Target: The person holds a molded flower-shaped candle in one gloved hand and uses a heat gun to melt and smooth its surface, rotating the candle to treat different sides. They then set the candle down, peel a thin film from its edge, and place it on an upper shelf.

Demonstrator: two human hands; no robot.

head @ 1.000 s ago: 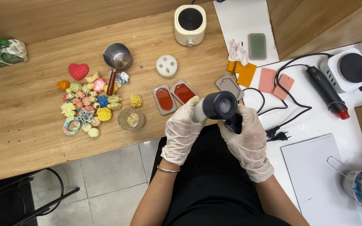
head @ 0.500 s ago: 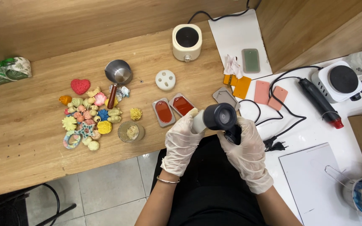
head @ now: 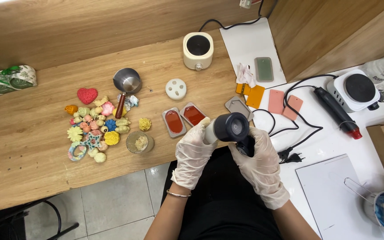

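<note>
Over the wooden table (head: 32, 155), a dark round-nozzled heat gun (head: 230, 128).

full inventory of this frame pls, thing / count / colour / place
heat gun: 1, black and white, held in both hands at the table edge
filled moulds: 2, grey with red-orange fill, left of the heat gun
small shaped pieces: a pile, mixed pastel colours, left part of the wooden table
heart piece: 1, red, above the pile
metal cup: 1, silver with a reddish handle, beside the pile
round dish: 1, clear, right of the pile
small round pot: 1, cream with a black top, far side of the table
hot plate: 1, white with a black top, right
second heat tool: 1, black with a red tip, on the white surface
left hand: white glove, on the heat gun
right hand: white glove, on the heat gun's handle
</note>
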